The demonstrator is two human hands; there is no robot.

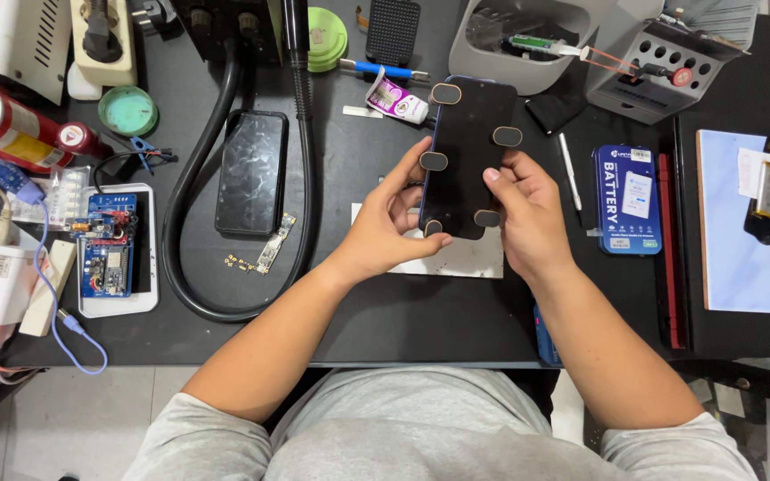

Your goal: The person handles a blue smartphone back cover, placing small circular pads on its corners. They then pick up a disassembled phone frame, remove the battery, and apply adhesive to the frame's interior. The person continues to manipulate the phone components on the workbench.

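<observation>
I hold a dark phone upright above the black bench, screen side toward me. Several flat clips with orange-rimmed pads grip its edges, one at the top left corner. My left hand cups the phone's left edge, thumb near a side clip. My right hand grips the right edge and lower corner, thumb resting on the glass. A pale metal plate lies on the bench under the phone.
A second black phone lies left beside a thick black hose. A small circuit board sits below it. A blue battery box lies right, a glue tube behind, a tool holder far right.
</observation>
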